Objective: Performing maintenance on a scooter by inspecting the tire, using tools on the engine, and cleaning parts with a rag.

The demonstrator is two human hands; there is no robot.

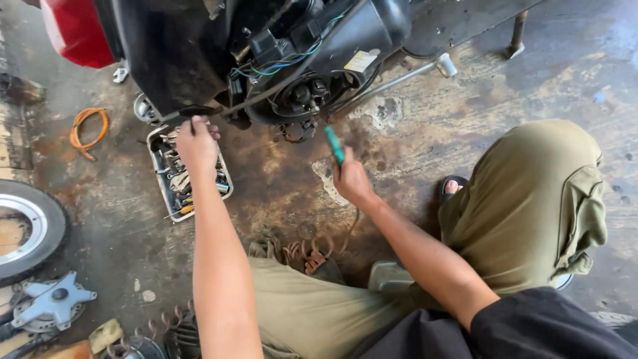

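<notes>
While the person crouches in olive trousers on a stained, oily concrete floor, the right hand has its grip closed around the green plastic handle of a screwdriver, tip aimed up at the engine. Further out, the left hand has its fingers curled onto a dark cable or edge under the black, wire-strung engine, just above a dented metal tray of tools.
</notes>
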